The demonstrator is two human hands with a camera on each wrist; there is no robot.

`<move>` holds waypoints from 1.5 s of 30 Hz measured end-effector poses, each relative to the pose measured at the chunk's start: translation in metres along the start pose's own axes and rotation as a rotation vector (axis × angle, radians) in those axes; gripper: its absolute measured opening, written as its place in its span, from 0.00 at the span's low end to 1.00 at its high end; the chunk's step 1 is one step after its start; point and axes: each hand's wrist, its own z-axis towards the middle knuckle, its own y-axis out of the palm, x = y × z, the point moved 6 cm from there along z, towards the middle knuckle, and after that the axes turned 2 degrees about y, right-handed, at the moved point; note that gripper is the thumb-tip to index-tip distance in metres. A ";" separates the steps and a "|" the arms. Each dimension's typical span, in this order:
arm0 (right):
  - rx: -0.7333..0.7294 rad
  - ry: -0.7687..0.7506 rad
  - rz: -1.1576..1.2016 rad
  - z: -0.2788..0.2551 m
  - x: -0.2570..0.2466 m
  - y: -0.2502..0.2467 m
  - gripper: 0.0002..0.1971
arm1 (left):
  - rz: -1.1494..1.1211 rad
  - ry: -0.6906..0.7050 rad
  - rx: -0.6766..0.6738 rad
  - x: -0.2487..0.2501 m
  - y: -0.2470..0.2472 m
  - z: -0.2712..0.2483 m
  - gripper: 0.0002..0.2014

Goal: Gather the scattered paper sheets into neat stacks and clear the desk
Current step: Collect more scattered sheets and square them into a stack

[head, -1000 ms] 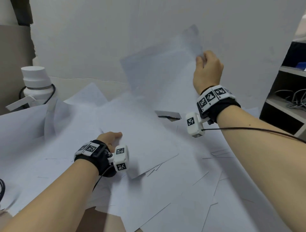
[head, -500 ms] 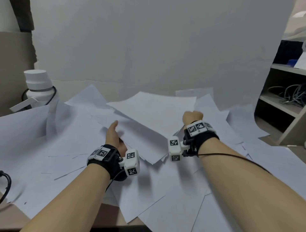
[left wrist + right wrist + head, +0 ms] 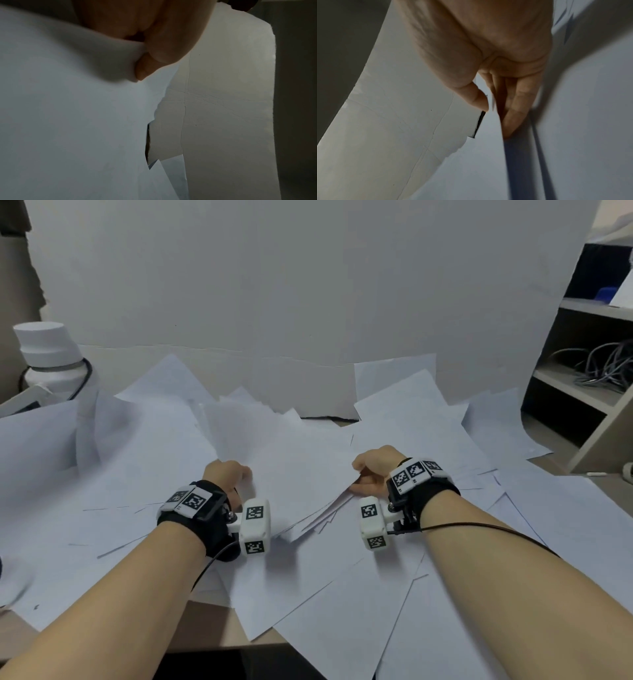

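Desk [image 3: 212, 628] buried under sheets [image 3: 342, 594]; bottle [image 3: 51, 357] left, shelf [image 3: 582, 392] right.

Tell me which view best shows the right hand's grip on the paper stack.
The right wrist view: the right hand shows its thumb above and fingers below, pinching the edge of the paper stack. The head view shows only the hand's back at that edge. The left wrist view does not show it.
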 end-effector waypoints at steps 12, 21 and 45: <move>0.050 -0.398 -0.217 -0.007 -0.059 -0.029 0.31 | -0.094 0.346 -0.442 0.045 0.005 -0.056 0.12; 0.139 -0.700 -0.191 -0.037 -0.081 -0.027 0.08 | 0.116 0.592 -0.265 0.070 0.036 -0.066 0.12; 0.261 -0.916 0.034 -0.075 -0.116 -0.053 0.22 | 0.102 0.980 -0.197 0.151 0.061 -0.101 0.10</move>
